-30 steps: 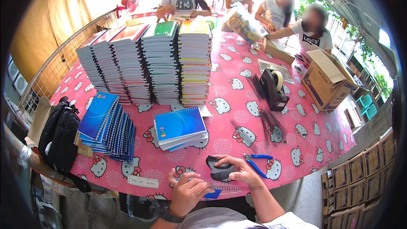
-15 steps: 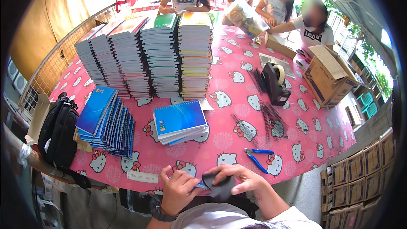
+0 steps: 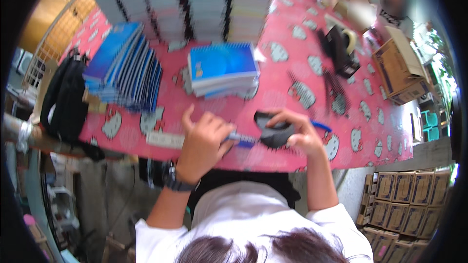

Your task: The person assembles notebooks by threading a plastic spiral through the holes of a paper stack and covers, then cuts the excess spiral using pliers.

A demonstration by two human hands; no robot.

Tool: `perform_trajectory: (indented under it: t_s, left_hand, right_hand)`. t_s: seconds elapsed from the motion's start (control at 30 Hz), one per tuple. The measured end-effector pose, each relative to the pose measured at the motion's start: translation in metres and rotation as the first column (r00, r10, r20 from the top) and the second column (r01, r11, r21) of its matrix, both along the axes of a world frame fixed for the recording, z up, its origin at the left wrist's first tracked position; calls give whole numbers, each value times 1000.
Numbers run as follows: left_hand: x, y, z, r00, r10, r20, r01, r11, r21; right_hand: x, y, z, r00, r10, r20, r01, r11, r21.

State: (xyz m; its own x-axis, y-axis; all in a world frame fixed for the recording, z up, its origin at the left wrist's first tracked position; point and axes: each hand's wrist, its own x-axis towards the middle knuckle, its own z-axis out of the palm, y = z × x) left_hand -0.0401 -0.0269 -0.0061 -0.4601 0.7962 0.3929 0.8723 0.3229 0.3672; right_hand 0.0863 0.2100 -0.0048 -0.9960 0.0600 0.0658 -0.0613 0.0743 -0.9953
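Near the front edge of the table, my left hand (image 3: 207,139) is closed on a slim blue, pen-like item (image 3: 242,139), blurred, its far end pointing toward my other hand. My right hand (image 3: 297,129) grips a limp black cloth-like piece (image 3: 276,134), fingers over its top and thumb at its lower side. The tip of the blue item is close to the black piece; whether they touch I cannot tell. Beyond both hands lies a short stack of blue spiral notebooks (image 3: 224,63). Blue-handled cutters (image 3: 321,126) are mostly hidden behind my right hand.
A leaning pile of blue notebooks (image 3: 122,68) and a black bag (image 3: 66,102) are at left. Tall notebook stacks (image 3: 204,9) fill the back. Black wire coils (image 3: 336,92), a tape dispenser (image 3: 341,51) and a cardboard box (image 3: 399,68) are at right, with co-workers beyond.
The view has tipped down and blurred, so the table things sit higher in it. Both hands have moved farther over the table, keeping hold of the blue item and the black piece.
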Motion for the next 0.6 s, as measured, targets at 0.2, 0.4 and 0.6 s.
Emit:
perform_trajectory:
  t_s: [0.2, 0.4, 0.6]
  left_hand:
    - [4, -13, -4, 999, 0, 45, -3, 997, 82]
    - [11, -13, -1, 988, 57, 145, -75, 989, 128]
    - [9, -13, -10, 997, 33, 73, -45, 984, 172]
  right_hand:
    - [-18, -24, -1, 990, 89, 114, -104, 985, 136]
    - [-25, -24, 7, 982, 187, -2, -186, 980, 65]
    - [-28, -31, 10, 956, 277, -101, -283, 957, -55]
